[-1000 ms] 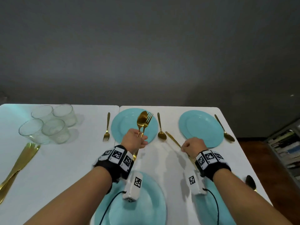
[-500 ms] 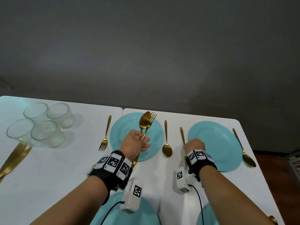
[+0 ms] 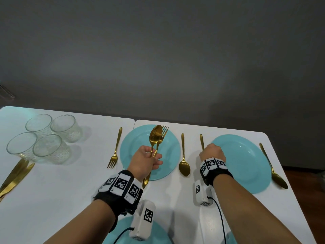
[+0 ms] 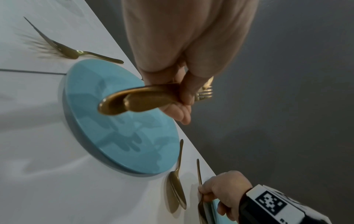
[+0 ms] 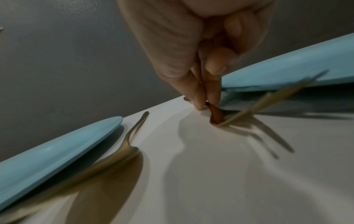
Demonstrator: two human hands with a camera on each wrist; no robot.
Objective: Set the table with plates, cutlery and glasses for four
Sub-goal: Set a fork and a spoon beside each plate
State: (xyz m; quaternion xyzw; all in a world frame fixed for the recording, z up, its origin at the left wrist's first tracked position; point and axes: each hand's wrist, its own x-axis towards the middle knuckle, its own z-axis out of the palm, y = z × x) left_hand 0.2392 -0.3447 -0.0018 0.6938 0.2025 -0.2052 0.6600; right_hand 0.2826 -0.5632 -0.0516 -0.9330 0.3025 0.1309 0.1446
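Observation:
My left hand (image 3: 149, 159) grips a gold spoon (image 3: 154, 136) and a gold fork (image 3: 162, 132) together, upright above the far-left teal plate (image 3: 137, 150); the left wrist view shows their handles (image 4: 134, 100) sticking out below the left hand (image 4: 182, 60). My right hand (image 3: 212, 153) pinches another gold fork (image 3: 201, 141) just left of the far-right teal plate (image 3: 246, 164). In the right wrist view the fingertips (image 5: 199, 104) hold this fork (image 5: 268, 100) at its neck, low on the white table (image 5: 210, 181), tines toward me.
A spoon (image 3: 184, 166) lies between the far plates, a fork (image 3: 114, 155) left of the far-left plate, a spoon (image 3: 274, 171) right of the far-right plate. Several glasses (image 3: 45, 138) and gold knives (image 3: 15, 175) sit at the left. A near plate (image 3: 158, 233) lies below my wrists.
My right hand has carried its fork away from me and turned it from slanted to lying straight beside the far-right plate. The left hand still holds its spoon and fork.

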